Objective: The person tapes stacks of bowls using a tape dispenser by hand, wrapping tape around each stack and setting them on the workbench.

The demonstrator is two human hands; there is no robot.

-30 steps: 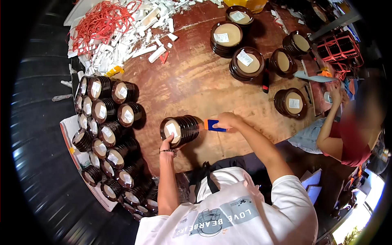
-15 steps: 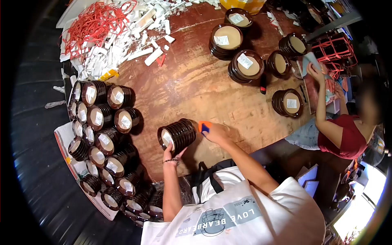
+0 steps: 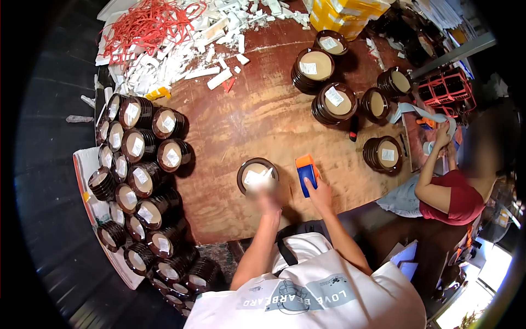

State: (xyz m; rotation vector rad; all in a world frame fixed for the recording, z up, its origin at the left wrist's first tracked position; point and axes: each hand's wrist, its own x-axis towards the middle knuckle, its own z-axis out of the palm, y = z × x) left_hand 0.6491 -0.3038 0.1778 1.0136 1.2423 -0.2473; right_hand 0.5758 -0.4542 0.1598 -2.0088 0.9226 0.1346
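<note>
Round, glossy dark-brown dish with a tan matte face (image 3: 252, 169) sitting near the front edge of the worn red-brown wooden bench (image 3: 235, 126). Dark rim shining under the light; a small white paper label (image 3: 252, 177) lying across the tan face. Depth below the rim not showing from this angle.

Left hand (image 3: 266, 198) reaching over the dish's near side; fingers blurring out, so cannot tell whether they are gripping or only touching. Right hand (image 3: 319, 196) closing around a blue-and-orange handheld tool (image 3: 307, 174), orange end pointing away from the body, just right of the dish and apart from it.

Containers: yellow-taped carton (image 3: 334, 19) standing at the far edge, contents hidden. Many dark-brown stacks with labelled tan ends (image 3: 137, 144) lying on their sides at left, crowding along a white flat carton (image 3: 87, 175); whether any are resting inside it, cannot tell. Six more dark-brown stacks (image 3: 312, 70) standing or leaning at right, tan faces showing.

Far left: white broken pieces (image 3: 216, 27) heaping up, tangled red straps (image 3: 145, 33) lying on top.
</note>
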